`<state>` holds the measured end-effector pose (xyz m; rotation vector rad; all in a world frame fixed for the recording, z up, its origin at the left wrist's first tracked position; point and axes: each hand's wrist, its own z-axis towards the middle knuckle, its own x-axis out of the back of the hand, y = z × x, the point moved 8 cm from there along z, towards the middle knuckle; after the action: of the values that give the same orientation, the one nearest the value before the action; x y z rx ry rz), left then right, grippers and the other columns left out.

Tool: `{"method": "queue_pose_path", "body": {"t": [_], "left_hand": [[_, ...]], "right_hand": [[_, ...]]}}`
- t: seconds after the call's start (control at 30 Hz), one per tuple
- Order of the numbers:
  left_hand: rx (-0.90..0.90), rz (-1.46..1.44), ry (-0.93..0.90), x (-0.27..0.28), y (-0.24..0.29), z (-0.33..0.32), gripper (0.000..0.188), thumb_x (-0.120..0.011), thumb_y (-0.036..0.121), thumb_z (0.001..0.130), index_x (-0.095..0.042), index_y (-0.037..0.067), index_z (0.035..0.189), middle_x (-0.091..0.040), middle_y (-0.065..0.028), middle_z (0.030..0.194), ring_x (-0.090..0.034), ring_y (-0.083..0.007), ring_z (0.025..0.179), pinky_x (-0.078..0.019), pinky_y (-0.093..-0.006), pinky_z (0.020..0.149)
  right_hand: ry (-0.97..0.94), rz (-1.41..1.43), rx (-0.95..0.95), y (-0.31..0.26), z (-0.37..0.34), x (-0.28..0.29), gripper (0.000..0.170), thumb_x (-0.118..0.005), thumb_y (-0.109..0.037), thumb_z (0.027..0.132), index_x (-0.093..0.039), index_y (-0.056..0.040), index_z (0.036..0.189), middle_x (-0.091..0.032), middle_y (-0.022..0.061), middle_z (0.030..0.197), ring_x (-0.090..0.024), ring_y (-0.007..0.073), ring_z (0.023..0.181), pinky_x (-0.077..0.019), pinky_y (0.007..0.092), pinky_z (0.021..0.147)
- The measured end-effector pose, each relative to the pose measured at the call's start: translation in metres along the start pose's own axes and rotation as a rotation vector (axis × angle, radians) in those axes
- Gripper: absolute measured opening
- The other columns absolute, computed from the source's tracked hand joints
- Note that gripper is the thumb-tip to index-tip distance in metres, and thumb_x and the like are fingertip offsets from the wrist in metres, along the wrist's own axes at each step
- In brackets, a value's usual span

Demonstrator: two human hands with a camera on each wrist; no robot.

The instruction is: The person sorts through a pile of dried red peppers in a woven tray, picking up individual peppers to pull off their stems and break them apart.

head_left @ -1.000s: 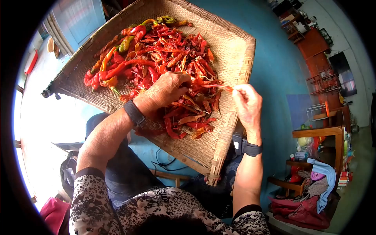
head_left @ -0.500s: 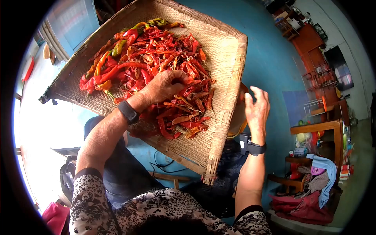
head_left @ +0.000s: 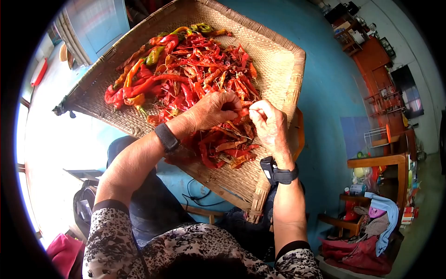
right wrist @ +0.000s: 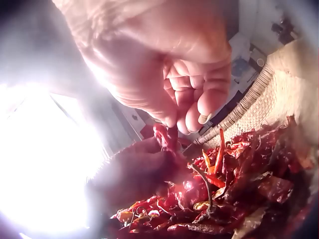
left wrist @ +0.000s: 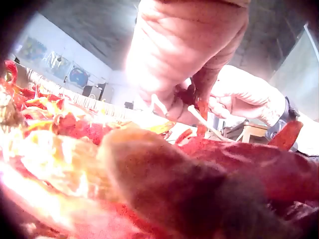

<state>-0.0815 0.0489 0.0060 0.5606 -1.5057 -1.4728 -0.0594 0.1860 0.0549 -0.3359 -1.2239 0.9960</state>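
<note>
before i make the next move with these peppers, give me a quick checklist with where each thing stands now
1. Left hand holding a red pepper: ok.
2. Right hand on that pepper: ok, its fingertips meet it.
3. Firmness of either hold: cannot tell.
4. Pepper heap resting in the basket: ok.
5. Basket steadily propped: cannot tell, its supports are mostly hidden.
6. Floor free of cables: not ok, a black cable lies there.

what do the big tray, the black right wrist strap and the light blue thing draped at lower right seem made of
Tray: probably bamboo or cane strips, matte; a crisscross weave shows. 
Wrist strap: perhaps fabric or rubber, dull black, its smooth curve suggesting flexibility. 
Light blue thing: likely matte cloth, hanging limply.
</note>
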Motion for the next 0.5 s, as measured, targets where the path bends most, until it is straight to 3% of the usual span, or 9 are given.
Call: {"method": "queue_pose_path", "body": {"t": [0.13,0.23,0.33,0.37,0.43,0.5], "left_hand": [[0.062,0.204,0.008,0.004,0.003,-0.003,0.015,-0.067,0.007,0.085,-0.062,0.001,0.098,-0.068,-0.0066,0.086,-0.064,-0.0133,0.081,-0.0522,-0.0297,0.075],[0.032,0.243,0.105,0.011,-0.003,-0.003,0.015,-0.067,0.007,0.084,-0.061,0.001,0.097,-0.068,-0.0076,0.085,-0.065,-0.0135,0.080,-0.0528,-0.0301,0.073],[0.061,0.281,0.110,0.016,0.000,-0.003,0.017,-0.066,0.008,0.081,-0.061,0.002,0.096,-0.067,-0.0144,0.087,-0.066,-0.0291,0.082,-0.0525,-0.0375,0.073],[0.059,0.281,0.106,0.016,-0.002,-0.002,0.017,-0.066,0.008,0.081,-0.061,0.002,0.096,-0.067,-0.0144,0.087,-0.066,-0.0291,0.082,-0.0525,-0.0375,0.073],[-0.042,0.566,0.196,0.020,0.002,0.000,0.016,-0.066,0.007,0.080,-0.061,0.004,0.095,-0.063,-0.0141,0.092,-0.063,-0.0320,0.086,-0.0517,-0.0406,0.076],[-0.050,0.604,0.188,0.019,-0.003,0.003,0.017,-0.068,0.008,0.078,-0.061,0.005,0.094,-0.061,-0.0131,0.098,-0.060,-0.0336,0.092,-0.0507,-0.0430,0.079]], "right_hand": [[0.123,0.022,0.092,0.009,-0.001,0.012,0.008,-0.064,-0.006,0.088,-0.059,-0.0038,0.094,-0.061,0.0096,0.071,-0.059,0.0185,0.061,-0.0475,0.0309,0.056],[0.230,0.021,0.019,0.017,-0.008,0.035,0.007,-0.062,-0.006,0.091,-0.059,-0.0021,0.095,-0.060,0.0018,0.074,-0.055,0.0089,0.068,-0.0459,0.0236,0.062],[0.339,0.032,-0.030,0.040,-0.016,0.067,0.009,-0.062,-0.011,0.092,-0.059,-0.0023,0.096,-0.058,0.0026,0.075,-0.054,0.0097,0.069,-0.0456,0.0245,0.063],[0.398,0.051,-0.091,0.049,-0.020,0.080,0.010,-0.064,-0.013,0.092,-0.059,-0.0034,0.094,-0.056,0.0030,0.075,-0.052,0.0103,0.069,-0.0442,0.0256,0.063],[0.533,0.012,-0.078,0.058,-0.030,0.108,0.012,-0.062,-0.014,0.093,-0.060,-0.0026,0.093,-0.058,0.0030,0.075,-0.052,0.0116,0.067,-0.0451,0.0266,0.063],[0.606,-0.158,-0.094,0.071,-0.042,0.134,0.011,-0.061,-0.013,0.092,-0.060,-0.0026,0.093,-0.060,0.0042,0.076,-0.054,0.0133,0.066,-0.0464,0.0289,0.064]]}}
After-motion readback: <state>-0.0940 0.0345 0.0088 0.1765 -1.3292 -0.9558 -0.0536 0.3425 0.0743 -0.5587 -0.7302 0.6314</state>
